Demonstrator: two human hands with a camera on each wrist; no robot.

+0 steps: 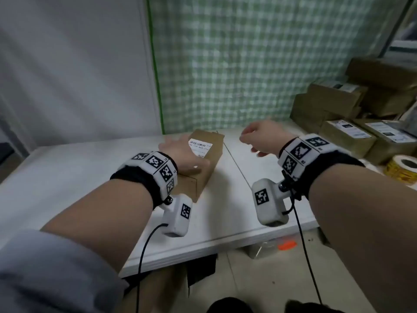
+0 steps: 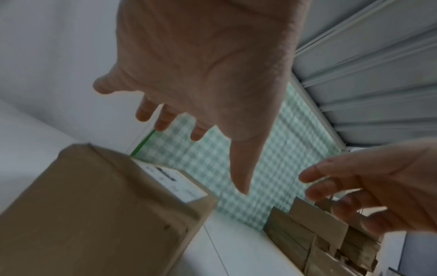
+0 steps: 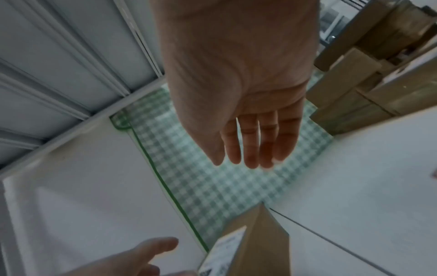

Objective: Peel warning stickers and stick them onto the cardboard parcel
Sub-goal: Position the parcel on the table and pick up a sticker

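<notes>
A brown cardboard parcel [image 1: 206, 159] lies on the white tabletop [image 1: 67, 177], slightly left of the seam where two tabletop panels meet, with a white barcode label [image 1: 200, 147] stuck on its upper face. The left hand [image 1: 180, 154] is over the near left part of the parcel with its fingers spread and fairly straight; from the head view it seems to rest on the top, while the left wrist view shows the palm [image 2: 208, 65] open with a gap to the cardboard, so I cannot tell whether it is touching. It grips nothing. The right hand [image 1: 261, 137] hangs in the air to the right of the parcel, apart from it, fingers [image 3: 250, 145] loosely extended and close together, holding nothing. At the right edge of the tabletop sits a yellow roll of stickers [image 1: 402, 169], well apart from both hands. Behind it, stacked brown boxes [image 1: 334, 102] fill the right corner, several bearing white labels. A green checked cloth [image 1: 259, 64] covers the wall behind the tabletop.
</notes>
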